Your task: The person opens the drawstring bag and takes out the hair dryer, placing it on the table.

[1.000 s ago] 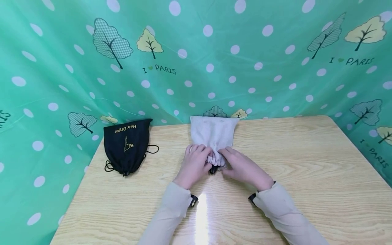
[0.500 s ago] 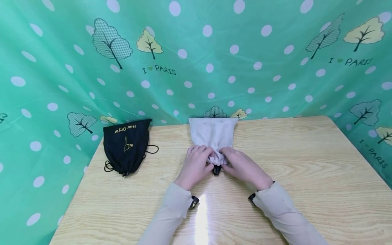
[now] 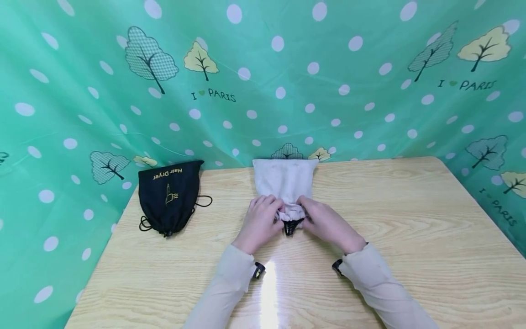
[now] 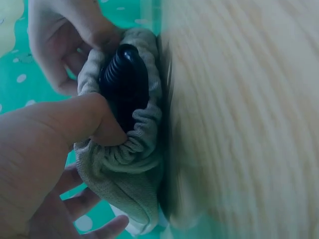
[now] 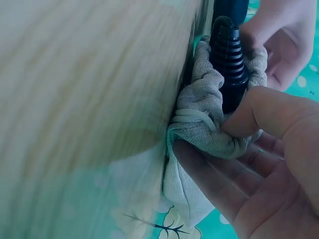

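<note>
A light grey drawstring bag (image 3: 283,178) lies flat at the table's back edge, its gathered mouth facing the person. Left hand (image 3: 260,222) pinches the left side of that mouth, thumb hooked inside the rim in the left wrist view. On the opposite side the right hand (image 3: 328,225) pinches the rim, thumb inside and fingers outside, as the right wrist view shows. Between them the mouth is spread, and a black ribbed, tapered piece (image 5: 230,67), like a cord's strain relief, sticks out of it. Whatever it belongs to is hidden inside the bag.
A black drawstring pouch (image 3: 169,196) printed "Hair Dryer" lies at the table's back left, its cord loops spread beside it. Wood-grain table (image 3: 394,201) runs up to a green dotted curtain (image 3: 263,91) behind and at both sides.
Both hands stay at the bag's mouth, which has widened between them. More of the black ribbed piece shows now. The black pouch has not moved.
</note>
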Action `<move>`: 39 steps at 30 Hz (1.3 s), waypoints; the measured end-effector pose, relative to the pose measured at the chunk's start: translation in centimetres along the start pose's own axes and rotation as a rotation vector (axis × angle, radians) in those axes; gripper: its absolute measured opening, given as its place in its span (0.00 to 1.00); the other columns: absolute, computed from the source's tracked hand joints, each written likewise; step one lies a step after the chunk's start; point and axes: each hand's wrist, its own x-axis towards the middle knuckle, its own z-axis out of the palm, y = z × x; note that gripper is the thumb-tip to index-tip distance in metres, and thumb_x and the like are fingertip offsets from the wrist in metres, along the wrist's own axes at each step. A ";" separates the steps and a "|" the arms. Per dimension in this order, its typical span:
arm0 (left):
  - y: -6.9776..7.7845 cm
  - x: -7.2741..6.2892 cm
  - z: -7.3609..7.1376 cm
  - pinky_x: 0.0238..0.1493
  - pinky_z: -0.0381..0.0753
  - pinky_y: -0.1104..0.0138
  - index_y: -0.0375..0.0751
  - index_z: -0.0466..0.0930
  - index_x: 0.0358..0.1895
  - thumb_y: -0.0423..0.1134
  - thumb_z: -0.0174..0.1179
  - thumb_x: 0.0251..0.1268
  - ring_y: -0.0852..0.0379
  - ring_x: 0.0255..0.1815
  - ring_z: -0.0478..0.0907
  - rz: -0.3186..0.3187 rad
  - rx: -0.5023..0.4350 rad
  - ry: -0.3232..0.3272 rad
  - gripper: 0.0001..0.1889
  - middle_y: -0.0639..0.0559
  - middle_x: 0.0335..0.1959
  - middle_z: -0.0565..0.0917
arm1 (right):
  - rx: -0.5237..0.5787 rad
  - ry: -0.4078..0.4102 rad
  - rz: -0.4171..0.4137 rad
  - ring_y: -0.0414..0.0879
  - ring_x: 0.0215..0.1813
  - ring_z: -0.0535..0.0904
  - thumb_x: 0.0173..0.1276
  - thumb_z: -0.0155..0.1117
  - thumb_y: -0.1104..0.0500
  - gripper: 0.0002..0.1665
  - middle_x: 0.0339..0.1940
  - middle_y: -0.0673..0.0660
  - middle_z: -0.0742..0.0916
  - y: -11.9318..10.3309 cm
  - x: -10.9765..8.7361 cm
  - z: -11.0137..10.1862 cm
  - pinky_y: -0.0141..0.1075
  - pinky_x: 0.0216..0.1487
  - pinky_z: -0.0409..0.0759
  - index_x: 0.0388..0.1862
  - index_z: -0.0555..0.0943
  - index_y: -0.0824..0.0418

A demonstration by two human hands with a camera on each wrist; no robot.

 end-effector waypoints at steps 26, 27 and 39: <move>-0.5 -0.6 -0.5 0.58 0.74 0.58 0.50 0.73 0.38 0.35 0.65 0.58 0.55 0.47 0.73 -0.022 -0.038 -0.059 0.10 0.57 0.41 0.77 | 0.004 -0.020 0.009 0.40 0.29 0.71 0.62 0.66 0.69 0.12 0.27 0.48 0.76 0.5 -0.3 -0.5 0.32 0.29 0.73 0.41 0.75 0.60; -0.6 -0.7 -0.6 0.57 0.74 0.58 0.50 0.73 0.38 0.35 0.65 0.58 0.55 0.46 0.73 -0.024 -0.043 -0.059 0.10 0.57 0.41 0.77 | 0.001 -0.021 0.017 0.40 0.30 0.71 0.62 0.65 0.69 0.12 0.27 0.48 0.77 0.6 -0.3 -0.5 0.32 0.29 0.73 0.41 0.75 0.60; -1.2 -1.0 -0.8 0.54 0.77 0.60 0.48 0.77 0.40 0.36 0.67 0.58 0.56 0.45 0.75 -0.023 -0.072 -0.056 0.09 0.56 0.41 0.80 | -0.038 -0.042 0.057 0.42 0.32 0.72 0.60 0.62 0.70 0.12 0.30 0.50 0.78 0.9 -0.6 -1.0 0.34 0.33 0.73 0.42 0.76 0.61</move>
